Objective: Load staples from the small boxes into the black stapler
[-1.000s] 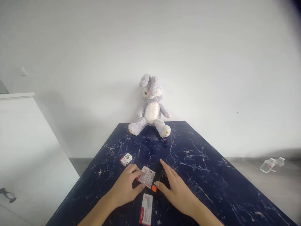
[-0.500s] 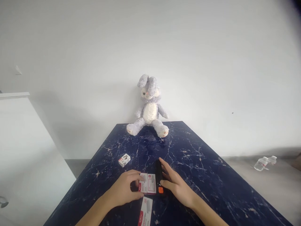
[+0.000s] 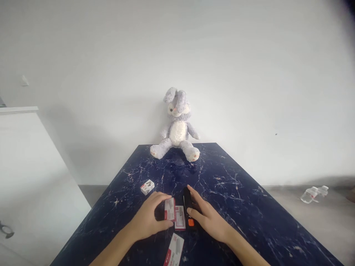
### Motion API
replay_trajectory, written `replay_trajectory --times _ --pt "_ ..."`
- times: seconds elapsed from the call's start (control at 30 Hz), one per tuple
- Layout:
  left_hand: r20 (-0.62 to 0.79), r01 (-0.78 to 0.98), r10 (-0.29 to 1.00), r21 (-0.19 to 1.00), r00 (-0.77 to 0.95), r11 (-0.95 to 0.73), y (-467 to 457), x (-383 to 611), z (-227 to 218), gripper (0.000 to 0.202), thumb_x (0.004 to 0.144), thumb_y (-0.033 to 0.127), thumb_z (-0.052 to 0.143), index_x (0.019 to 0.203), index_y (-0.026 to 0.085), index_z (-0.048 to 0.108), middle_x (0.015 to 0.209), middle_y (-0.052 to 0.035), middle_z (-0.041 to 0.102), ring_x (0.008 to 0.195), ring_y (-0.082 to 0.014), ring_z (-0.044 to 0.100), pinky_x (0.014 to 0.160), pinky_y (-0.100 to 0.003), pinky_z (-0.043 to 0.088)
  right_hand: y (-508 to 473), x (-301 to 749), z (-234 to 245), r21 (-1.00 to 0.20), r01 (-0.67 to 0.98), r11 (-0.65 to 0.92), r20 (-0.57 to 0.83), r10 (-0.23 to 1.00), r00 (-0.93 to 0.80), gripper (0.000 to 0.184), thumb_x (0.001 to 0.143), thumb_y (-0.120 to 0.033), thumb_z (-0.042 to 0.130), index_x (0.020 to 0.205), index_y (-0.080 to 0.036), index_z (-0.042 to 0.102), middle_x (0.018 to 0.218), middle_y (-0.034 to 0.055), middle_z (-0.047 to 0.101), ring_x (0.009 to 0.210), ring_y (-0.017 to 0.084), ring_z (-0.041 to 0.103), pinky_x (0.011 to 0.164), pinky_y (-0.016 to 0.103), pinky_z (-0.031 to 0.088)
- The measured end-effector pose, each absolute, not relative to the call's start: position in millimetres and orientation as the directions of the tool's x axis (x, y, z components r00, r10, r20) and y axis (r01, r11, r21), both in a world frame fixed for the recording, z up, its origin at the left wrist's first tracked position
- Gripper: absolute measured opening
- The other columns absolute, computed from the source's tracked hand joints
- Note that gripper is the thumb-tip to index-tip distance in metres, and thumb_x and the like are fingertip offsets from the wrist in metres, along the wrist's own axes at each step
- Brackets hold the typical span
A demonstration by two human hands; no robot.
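Note:
My left hand [image 3: 149, 218] is closed on a small red-and-white box [image 3: 169, 209], thumb at its near end and fingers at its far end. The box looks tilted and slightly raised. Beside it, a second red-and-white box [image 3: 180, 218] lies on the table between the two hands. My right hand [image 3: 206, 218] is wrapped round the right side of a black stapler [image 3: 187, 201] with an orange end piece, which lies lengthwise next to the second box. Closer to me lies a longer white-and-red box [image 3: 174, 249], set at an angle.
A small white box with a dark picture [image 3: 147, 187] stands on the blue marbled table [image 3: 222, 177], beyond my left hand. At the far edge a grey plush rabbit [image 3: 178, 133] sits against the wall. Plastic bottles [image 3: 309, 195] lie on the floor at right; a white cabinet [image 3: 33, 166] stands at left.
My left hand has tipped the red-and-white box and moved it slightly up, away from the second box. The longer box has turned a little. My right hand stays on the stapler.

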State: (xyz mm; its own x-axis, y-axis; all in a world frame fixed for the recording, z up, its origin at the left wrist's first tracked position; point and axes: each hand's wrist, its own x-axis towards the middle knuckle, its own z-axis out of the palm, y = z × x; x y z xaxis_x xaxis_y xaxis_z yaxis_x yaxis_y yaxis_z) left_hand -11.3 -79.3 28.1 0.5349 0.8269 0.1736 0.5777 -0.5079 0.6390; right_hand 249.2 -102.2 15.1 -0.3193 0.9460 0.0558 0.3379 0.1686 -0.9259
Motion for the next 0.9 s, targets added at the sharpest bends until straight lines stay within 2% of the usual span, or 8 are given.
replay_trajectory --times 0.07,0.17,0.27,0.47,0.67,0.8,0.83,0.9 --pt "0.158 0.583 0.841 0.654 0.518 -0.482 -82 0 23 0.072 0.075 0.045 0.077 0.140 0.031 0.050 0.136 -0.0090 0.055 0.128 -0.0351 0.045 0.108 -0.051 0.040 -102 249 17 -0.919 0.349 0.183 0.067 0.945 -0.320 0.070 0.096 -0.043 0.052 0.156 -0.034 0.017 0.159 0.0038 0.031 0.145 0.026 0.031 0.118 0.048 0.030" --pt "0.132 0.564 0.844 0.688 0.520 -0.456 -86 14 18 0.074 0.074 0.044 0.079 0.141 0.032 0.049 0.131 -0.0079 0.058 0.123 -0.0328 0.050 0.105 -0.050 0.044 -102 250 18 -0.916 0.347 0.203 0.087 0.943 -0.321 0.069 0.096 -0.044 0.052 0.156 -0.036 0.018 0.158 0.0019 0.034 0.142 0.026 0.037 0.116 0.047 0.033" --pt "0.097 0.539 0.843 0.729 0.529 -0.422 -89 14 20 0.077 0.074 0.041 0.079 0.144 0.034 0.045 0.135 -0.0079 0.055 0.125 -0.0323 0.049 0.106 -0.050 0.043 -103 250 20 -0.911 0.359 0.203 0.083 0.942 -0.324 0.069 0.096 -0.044 0.053 0.155 -0.037 0.018 0.157 0.0008 0.036 0.142 0.026 0.036 0.115 0.045 0.034" --pt "0.041 0.460 0.799 0.799 0.600 -0.387 -89 6 25 0.071 0.084 0.036 0.068 0.148 0.039 0.037 0.145 -0.0049 0.048 0.132 -0.0289 0.047 0.112 -0.048 0.038 -104 249 23 -0.900 0.387 0.202 0.074 0.944 -0.321 0.069 0.096 -0.042 0.052 0.156 -0.036 0.018 0.155 0.0036 0.038 0.143 0.027 0.035 0.113 0.046 0.036" --pt "0.047 0.511 0.823 0.763 0.566 -0.395 -88 12 17 0.073 0.081 0.041 0.072 0.147 0.035 0.040 0.139 -0.0081 0.051 0.127 -0.0313 0.048 0.108 -0.050 0.042 -104 247 26 -0.890 0.402 0.213 0.083 0.945 -0.315 0.067 0.097 -0.041 0.051 0.156 -0.036 0.019 0.149 0.0042 0.047 0.135 0.027 0.046 0.110 0.046 0.040" --pt "0.131 0.509 0.777 0.686 0.616 -0.520 -93 11 26 0.077 0.079 0.035 0.072 0.148 0.032 0.037 0.151 -0.0085 0.038 0.139 -0.0326 0.034 0.115 -0.052 0.032 -103 248 23 -0.887 0.408 0.217 0.087 0.946 -0.314 0.068 0.096 -0.041 0.052 0.155 -0.037 0.019 0.152 0.0030 0.043 0.139 0.027 0.041 0.112 0.047 0.037" --pt "0.161 0.499 0.758 0.664 0.632 -0.557 -95 10 30 0.076 0.077 0.032 0.073 0.145 0.031 0.040 0.151 -0.0085 0.037 0.138 -0.0324 0.033 0.115 -0.051 0.031 -103 248 23 -0.884 0.415 0.214 0.084 0.947 -0.309 0.068 0.096 -0.041 0.053 0.155 -0.037 0.020 0.152 0.0027 0.043 0.140 0.027 0.039 0.113 0.047 0.035" --pt "0.184 0.471 0.714 0.638 0.675 -0.610 -101 6 38 0.065 0.071 0.025 0.075 0.132 0.029 0.053 0.139 -0.0076 0.047 0.128 -0.0300 0.043 0.112 -0.046 0.036 -102 249 21 -0.883 0.423 0.205 0.075 0.950 -0.304 0.068 0.096 -0.041 0.053 0.155 -0.037 0.019 0.152 0.0031 0.042 0.142 0.027 0.037 0.114 0.048 0.034"
